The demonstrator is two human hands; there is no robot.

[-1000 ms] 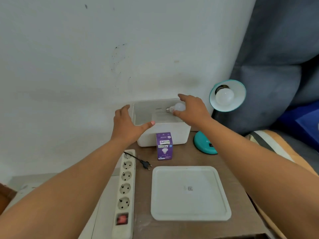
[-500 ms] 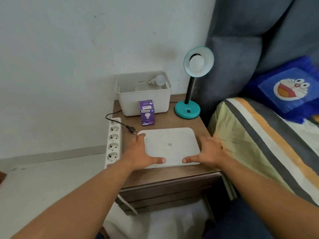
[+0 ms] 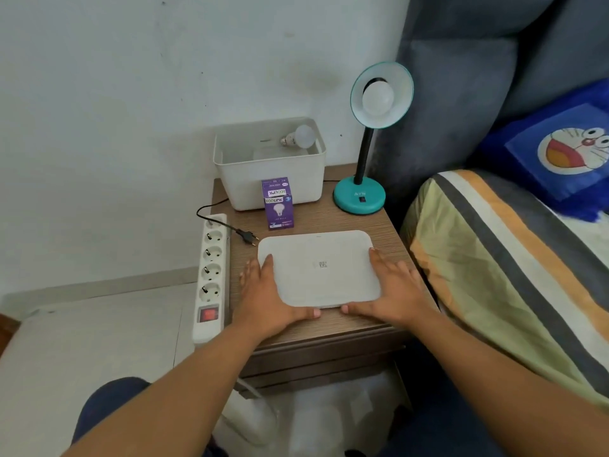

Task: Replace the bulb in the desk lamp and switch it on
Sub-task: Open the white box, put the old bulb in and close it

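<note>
A teal desk lamp (image 3: 359, 199) stands at the back right of the wooden nightstand (image 3: 384, 227), with a white bulb (image 3: 378, 97) in its shade. A loose white bulb (image 3: 301, 137) lies inside the open white bin (image 3: 250, 183). In front of the bin stands a purple bulb box (image 3: 278, 204). A flat white lid (image 3: 318, 265) lies on the nightstand's front half. My left hand (image 3: 263, 298) holds the lid's near left corner and my right hand (image 3: 393, 291) its near right corner, thumbs along the front edge.
The lamp's black plug (image 3: 247, 237) lies unplugged on the nightstand beside a white power strip (image 3: 211, 275) with a red switch. A bed with a striped cover (image 3: 510, 258) and a blue cartoon pillow (image 3: 566, 150) is on the right. The wall is behind.
A second ago my right hand was at the loose bulb in the bin and my left on the bin's rim. Both hands came back to the lid's near corners; the bulb stays in the bin.
</note>
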